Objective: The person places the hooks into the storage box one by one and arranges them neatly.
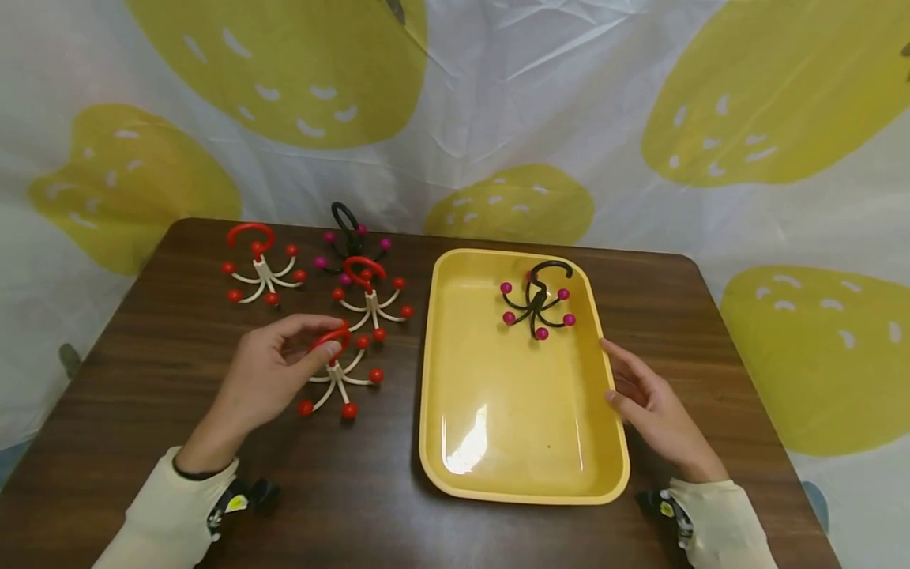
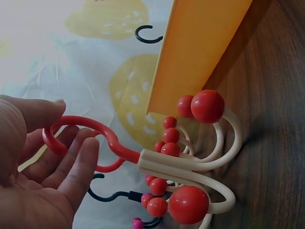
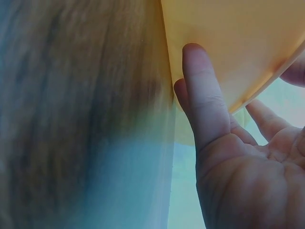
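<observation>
My left hand [image 1: 266, 371] pinches the red top loop of a cream multi-arm hook hanger [image 1: 336, 378]. Red balls tip its curved arms, which spread just over the table. In the left wrist view, thumb and fingers surround the loop of this hook hanger [image 2: 164, 162]. My right hand [image 1: 657, 411] lies along the right side of a yellow tray [image 1: 455, 496]. Its fingers are fairly straight against the outer wall of the tray [image 3: 238, 43] in the right wrist view. Inside the tray, towards the back right, stands a black hook hanger [image 1: 538, 304] with magenta balls.
Two more red-and-cream hook hangers [image 1: 263, 273] [image 1: 371, 304] stand left of the tray. Behind the nearer one is another black hook hanger [image 1: 353, 241] with magenta balls, partly hidden. A brown wooden table [image 1: 341, 506] carries everything, and a lemon-patterned cloth [image 1: 462, 103] hangs behind.
</observation>
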